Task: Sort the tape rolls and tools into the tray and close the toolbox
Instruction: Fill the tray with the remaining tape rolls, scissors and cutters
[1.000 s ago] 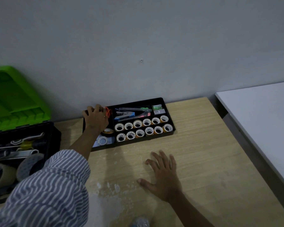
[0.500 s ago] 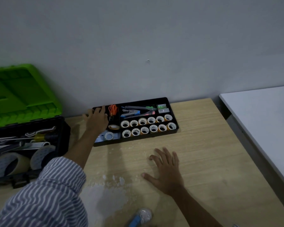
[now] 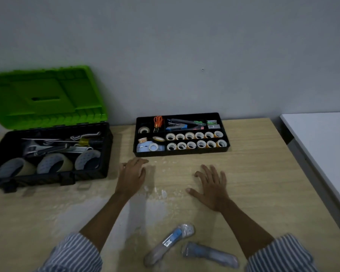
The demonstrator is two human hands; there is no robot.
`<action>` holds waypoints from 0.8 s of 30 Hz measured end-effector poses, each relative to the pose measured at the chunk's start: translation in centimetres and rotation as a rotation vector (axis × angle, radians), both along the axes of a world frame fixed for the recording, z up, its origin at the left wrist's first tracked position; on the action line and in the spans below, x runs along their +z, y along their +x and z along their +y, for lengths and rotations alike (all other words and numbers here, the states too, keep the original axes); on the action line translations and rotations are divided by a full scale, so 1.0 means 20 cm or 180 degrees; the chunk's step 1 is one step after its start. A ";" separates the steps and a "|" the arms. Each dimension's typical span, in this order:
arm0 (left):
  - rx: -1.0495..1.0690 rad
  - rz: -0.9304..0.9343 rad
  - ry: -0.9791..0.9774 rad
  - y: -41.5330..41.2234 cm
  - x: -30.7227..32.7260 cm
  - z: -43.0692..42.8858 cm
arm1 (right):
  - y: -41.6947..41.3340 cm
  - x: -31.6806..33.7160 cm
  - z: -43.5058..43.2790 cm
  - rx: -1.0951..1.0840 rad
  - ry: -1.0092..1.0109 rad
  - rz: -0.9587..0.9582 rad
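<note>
A black tray (image 3: 227, 149) sits against the wall, holding several small tape rolls (image 3: 189, 135) in two rows, orange scissors (image 3: 157, 122), staplers and cutters (image 3: 182, 124). To its left stands the black toolbox (image 3: 106, 154) with its green lid (image 3: 45, 97) raised; inside lie a wrench (image 3: 37, 148) and three large tape rolls (image 3: 53, 163). My left hand (image 3: 133, 172) rests flat on the table just in front of the tray's left corner, holding nothing. Flat on the table, fingers spread, lies my right hand (image 3: 212, 185).
Two plastic-wrapped blue items (image 3: 171, 240) lie on the wooden table (image 3: 263, 183) near its front edge. A white table (image 3: 322, 146) stands to the right across a narrow gap. White dust marks the wood between my arms.
My left hand left the tray's far left end and came back to the table in front of it. The view tilted down and left, showing the whole toolbox and the wrapped items.
</note>
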State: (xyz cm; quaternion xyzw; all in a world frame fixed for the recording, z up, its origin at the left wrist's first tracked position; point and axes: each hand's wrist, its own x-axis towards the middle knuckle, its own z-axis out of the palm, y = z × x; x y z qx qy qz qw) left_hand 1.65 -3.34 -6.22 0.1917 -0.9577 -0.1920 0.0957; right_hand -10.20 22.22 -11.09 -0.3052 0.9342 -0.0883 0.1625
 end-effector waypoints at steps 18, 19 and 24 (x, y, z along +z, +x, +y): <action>-0.1188 -0.1139 0.0432 0.35 -0.02 0.46 | 0.22 -0.01 0.12 0.0082 0.0344 -0.0384; -0.1214 -0.1179 0.0342 0.36 -0.01 0.48 | 0.23 0.00 0.12 0.0104 0.0357 -0.0390; -0.1307 -0.1218 -0.0069 0.37 0.00 0.53 | 0.25 0.02 0.15 0.0147 0.0362 -0.0442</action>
